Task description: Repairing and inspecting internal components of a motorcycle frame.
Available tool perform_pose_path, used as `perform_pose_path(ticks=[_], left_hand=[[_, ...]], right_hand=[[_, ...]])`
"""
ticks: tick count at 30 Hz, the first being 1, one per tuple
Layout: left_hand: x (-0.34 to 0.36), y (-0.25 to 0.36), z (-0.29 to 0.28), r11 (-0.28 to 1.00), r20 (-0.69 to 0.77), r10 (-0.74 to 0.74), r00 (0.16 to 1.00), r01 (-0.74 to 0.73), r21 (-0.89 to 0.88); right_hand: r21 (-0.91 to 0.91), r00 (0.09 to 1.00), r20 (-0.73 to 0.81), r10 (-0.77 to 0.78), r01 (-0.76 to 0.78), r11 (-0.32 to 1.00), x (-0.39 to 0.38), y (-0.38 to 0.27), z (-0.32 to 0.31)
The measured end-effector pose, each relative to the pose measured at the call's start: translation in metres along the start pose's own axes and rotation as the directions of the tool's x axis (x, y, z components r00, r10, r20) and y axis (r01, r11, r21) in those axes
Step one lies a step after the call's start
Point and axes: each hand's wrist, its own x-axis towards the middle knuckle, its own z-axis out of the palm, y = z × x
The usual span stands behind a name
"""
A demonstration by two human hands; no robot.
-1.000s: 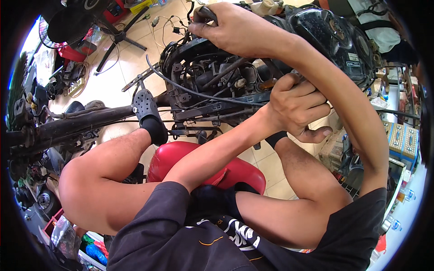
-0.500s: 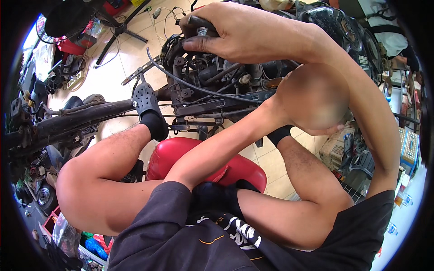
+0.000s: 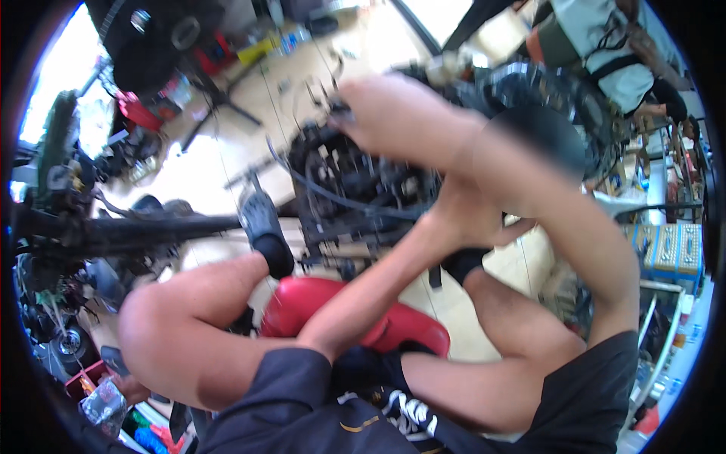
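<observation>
The person sits low on a red stool (image 3: 333, 314), knees spread, leaning over the motorcycle engine (image 3: 355, 181) that fills the centre of the frame. The right hand (image 3: 393, 113) is up in the upper middle, laid across the top of the engine with its fingers curled down at the left end, where the dark parts begin; motion blur smears it, so I cannot tell whether it grips anything there. The left hand (image 3: 469, 216) sits right of centre, pressed against the engine's right side, below the right forearm; it is blurred too and its fingers are hidden, so how far it is open cannot be told. A black hose (image 3: 333, 195) curves across the front of the engine, from the upper left down toward the left hand. Left of the engine, a foot in a black clog (image 3: 265, 231) rests on the pale tiled floor (image 3: 197, 170), just beside a long dark frame bar (image 3: 144, 227) running off to the left edge. Blue boxes (image 3: 669, 253) are stacked on shelving at the right edge.
</observation>
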Motion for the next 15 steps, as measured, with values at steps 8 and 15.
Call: perform_pose_path(ticks=[8, 15], left_hand=[[0.006, 0.055, -0.059, 0.975, 0.39, -0.113, 0.914, 0.026, 0.22], [0.034, 0.122, -0.163, 0.969, 0.714, -0.227, 0.663, 0.229, 0.096]], right_hand=[[0.035, 0.978, -0.199, 0.056, -0.05, 0.998, -0.017, -0.048, -0.011], [-0.095, 0.969, -0.247, -0.015, -0.009, 0.995, -0.023, -0.025, 0.012]])
